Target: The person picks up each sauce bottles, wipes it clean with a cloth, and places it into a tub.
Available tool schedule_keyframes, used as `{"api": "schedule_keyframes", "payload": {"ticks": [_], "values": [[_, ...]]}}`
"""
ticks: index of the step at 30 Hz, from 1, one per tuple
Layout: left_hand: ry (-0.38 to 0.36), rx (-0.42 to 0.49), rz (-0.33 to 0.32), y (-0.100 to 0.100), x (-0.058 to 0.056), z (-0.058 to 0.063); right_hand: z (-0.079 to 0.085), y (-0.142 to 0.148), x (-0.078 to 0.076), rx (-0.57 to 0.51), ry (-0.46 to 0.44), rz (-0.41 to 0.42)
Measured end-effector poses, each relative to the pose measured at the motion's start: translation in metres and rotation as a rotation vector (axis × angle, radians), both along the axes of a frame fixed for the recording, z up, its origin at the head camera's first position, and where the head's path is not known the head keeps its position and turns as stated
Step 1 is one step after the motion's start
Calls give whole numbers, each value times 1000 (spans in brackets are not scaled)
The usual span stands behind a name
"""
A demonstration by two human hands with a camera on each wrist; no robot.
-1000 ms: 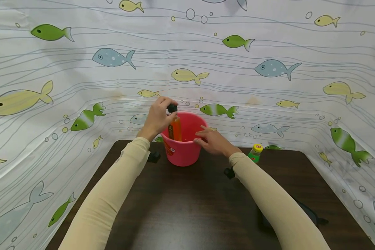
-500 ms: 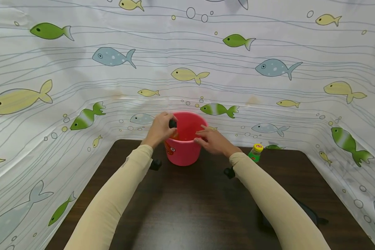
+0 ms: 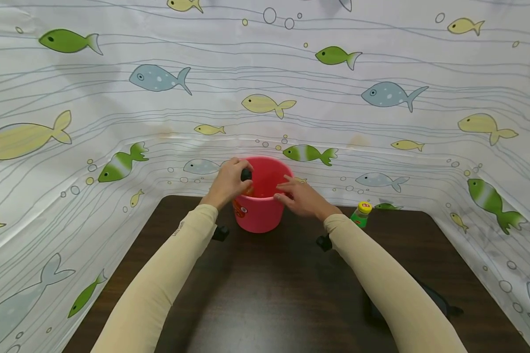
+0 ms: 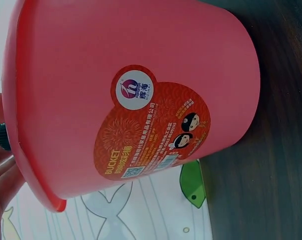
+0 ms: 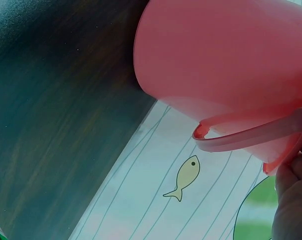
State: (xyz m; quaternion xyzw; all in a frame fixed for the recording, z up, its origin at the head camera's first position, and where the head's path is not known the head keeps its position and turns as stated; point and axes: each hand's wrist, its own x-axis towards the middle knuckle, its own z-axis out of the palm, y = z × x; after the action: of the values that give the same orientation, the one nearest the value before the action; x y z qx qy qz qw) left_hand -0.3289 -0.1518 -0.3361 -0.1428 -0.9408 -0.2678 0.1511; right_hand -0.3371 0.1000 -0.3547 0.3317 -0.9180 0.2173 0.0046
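Observation:
A pink bucket (image 3: 260,215) stands upright at the table's far side, its round red sticker facing out in the left wrist view. My left hand (image 3: 227,184) grips the dark cap (image 3: 246,174) of a bottle at the bucket's left rim. Most of the bottle, with its orange contents, is hidden inside the bucket. In the left wrist view the ridged cap (image 4: 3,136) shows dark green between the fingers. My right hand (image 3: 302,198) holds the bucket's right rim, thumb near the outer edge. Beside it the pink handle (image 5: 250,137) hangs in the right wrist view.
A small jar (image 3: 360,214) with yellow lid and green label stands beyond the right forearm. A dark object (image 3: 437,299) lies partly under that forearm at the table's right. The fish-patterned sheet (image 3: 265,63) surrounds the dark table (image 3: 265,294) at the back and sides.
My left hand has lowered the bottle into the bucket, so its orange body has dropped mostly out of sight. The right hand stays at the rim.

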Motion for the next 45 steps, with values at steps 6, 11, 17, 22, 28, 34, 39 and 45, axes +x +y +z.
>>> {"api": "schedule_keyframes", "payload": {"ticks": [6,11,17,22,28,34,39,45], "values": [[12,8,-5,1,1,0,0,0,-1,-6,3,-8],[13,-2,-9,1,1,-1,-1,0,-1,-9,2,-14],[-21,-92,21,2,5,5,-1,1,0,-9,2,-7],[-74,-189,47,2,9,16,-1,0,1,-16,4,-10],[-136,-220,90,3,17,32,-2,0,0,-11,-1,-21],[-145,-228,111,2,26,39,1,-1,2,5,6,-28],[-144,-229,117,2,37,41,1,-3,3,17,1,-35],[-97,-233,113,3,53,42,10,-4,8,31,55,-66]]}}
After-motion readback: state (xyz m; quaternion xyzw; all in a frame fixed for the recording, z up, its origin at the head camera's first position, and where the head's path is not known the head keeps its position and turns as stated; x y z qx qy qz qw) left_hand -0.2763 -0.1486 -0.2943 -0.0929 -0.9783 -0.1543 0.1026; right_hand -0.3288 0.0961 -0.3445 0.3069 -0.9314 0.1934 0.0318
